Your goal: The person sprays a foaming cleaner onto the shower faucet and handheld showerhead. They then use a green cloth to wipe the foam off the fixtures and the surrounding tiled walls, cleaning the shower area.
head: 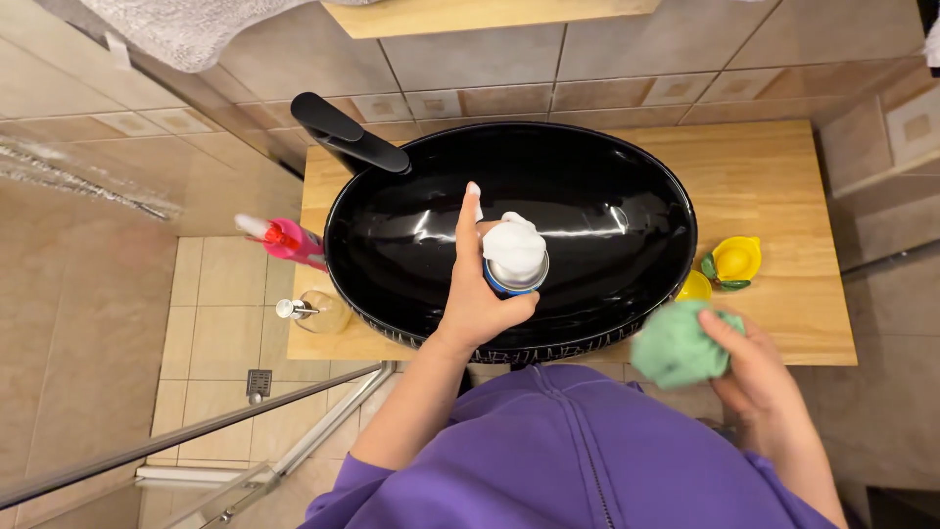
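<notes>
One foam-topped can (pixel 515 264) in left hand (pixel 480 299), over black basin (pixel 627 196)

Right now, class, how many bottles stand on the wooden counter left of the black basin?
2: a pink spray bottle by the basin's left rim, and a clear pump dispenser just in front of it. Others may be hidden behind the basin.

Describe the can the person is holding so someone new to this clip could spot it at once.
Start at the glossy black oval basin on the wooden counter. Over its middle, the left hand holds a small blue-rimmed can upright. It is the only thing topped with a mound of white foam, unlike the green cloth in the right hand.
</notes>
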